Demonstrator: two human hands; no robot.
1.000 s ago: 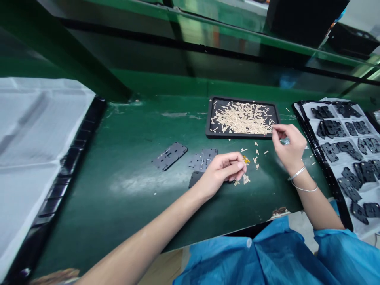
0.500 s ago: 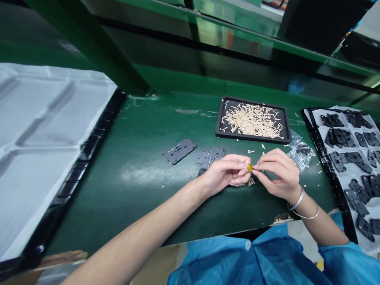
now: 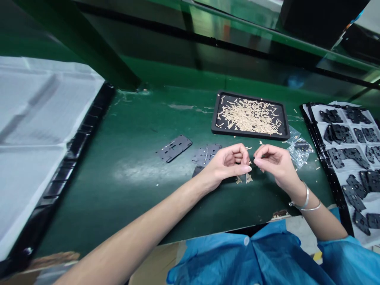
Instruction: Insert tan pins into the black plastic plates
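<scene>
My left hand (image 3: 228, 164) is over the green bench with its fingers curled and the thumb close to the fingertips. Whatever it holds, if anything, is too small or hidden. Just to its right, my right hand (image 3: 276, 164) has thumb and forefinger pressed together, and I cannot make out what is between them. The fingertips of both hands are a small gap apart. Several small tan strips (image 3: 248, 178) lie on the bench beneath them. Left of my left hand lie perforated black plates (image 3: 175, 149), one partly covered by the wrist.
Behind the hands stands a black tray (image 3: 214, 126) heaped with tan strips (image 3: 246, 114). Clear plastic bags (image 3: 299, 153) lie right of it. At the far right, a white-lined compartment tray (image 3: 341, 160) holds black parts (image 3: 341, 134). Another white-lined tray (image 3: 71, 103) is at the left.
My hands have drawn slightly apart at the fingertips. The small yellow piece between them earlier no longer shows. The view has shifted a little.
</scene>
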